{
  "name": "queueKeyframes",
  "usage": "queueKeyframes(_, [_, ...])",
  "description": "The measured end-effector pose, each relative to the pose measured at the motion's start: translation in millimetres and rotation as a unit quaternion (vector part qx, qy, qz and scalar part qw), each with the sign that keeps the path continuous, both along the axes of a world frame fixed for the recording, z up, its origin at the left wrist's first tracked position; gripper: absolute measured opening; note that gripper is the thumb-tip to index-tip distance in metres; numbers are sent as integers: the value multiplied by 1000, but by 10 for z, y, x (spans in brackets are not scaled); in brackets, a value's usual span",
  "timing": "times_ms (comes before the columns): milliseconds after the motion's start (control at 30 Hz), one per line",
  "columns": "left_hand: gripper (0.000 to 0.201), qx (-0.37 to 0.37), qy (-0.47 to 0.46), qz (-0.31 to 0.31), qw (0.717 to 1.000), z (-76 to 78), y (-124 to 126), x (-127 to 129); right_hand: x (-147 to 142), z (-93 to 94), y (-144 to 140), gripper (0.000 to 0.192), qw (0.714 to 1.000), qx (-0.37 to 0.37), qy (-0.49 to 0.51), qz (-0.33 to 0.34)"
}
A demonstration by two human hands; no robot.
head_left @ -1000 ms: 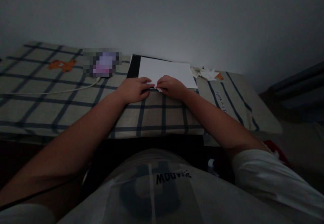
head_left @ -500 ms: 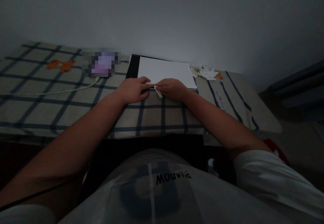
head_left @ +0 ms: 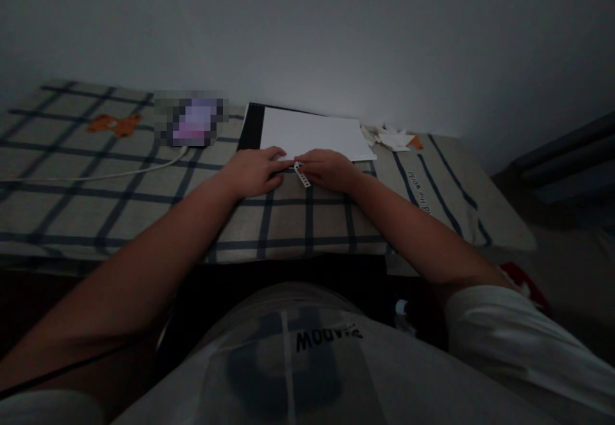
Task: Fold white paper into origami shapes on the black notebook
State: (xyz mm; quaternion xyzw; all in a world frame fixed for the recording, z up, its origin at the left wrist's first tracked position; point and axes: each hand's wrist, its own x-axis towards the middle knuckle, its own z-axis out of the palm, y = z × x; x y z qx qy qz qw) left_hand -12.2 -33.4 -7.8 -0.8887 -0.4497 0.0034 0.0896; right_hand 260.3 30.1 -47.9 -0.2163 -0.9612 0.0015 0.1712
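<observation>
A white sheet of paper (head_left: 312, 131) lies over a black notebook or pad (head_left: 252, 131) on the checked cloth. My left hand (head_left: 257, 172) rests on the sheet's near-left edge, its fingers stretched out and apart. At the middle of that edge, my right hand (head_left: 329, 168) pinches a narrow paper strip with a row of holes (head_left: 303, 176). The strip hangs toward me between the two hands, and its upper end is hidden by the fingers. Right of my right hand, a row of small holes shows along the sheet's near edge.
Left of the pad lies a blurred, lit phone (head_left: 195, 119) with a white cable (head_left: 144, 170). An orange cutout shape (head_left: 115, 124) is farther left. Crumpled paper scraps (head_left: 394, 138) sit to the right, by the wall (head_left: 307, 34). The checked cloth (head_left: 288, 223) covers the table.
The strip has shifted slightly to the right with my right fingers. The sheet's near-right corner has moved out a little, so its row of holes shows. My left hand stays nearly still.
</observation>
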Motion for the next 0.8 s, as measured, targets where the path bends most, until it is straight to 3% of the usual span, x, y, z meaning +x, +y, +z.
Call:
queueKeyframes(200, [68, -12, -20, 5, 1000, -9, 8, -8, -54, 37, 138, 39, 996, -52, 64, -26])
queueKeyframes(467, [70, -20, -73, 11, 997, -29, 9, -38, -217, 230, 282, 21, 994, -103, 30, -24])
queueKeyframes(800, [68, -20, -88, 16, 996, -51, 36, -48, -273, 364, 346, 26, 993, -105, -44, -23])
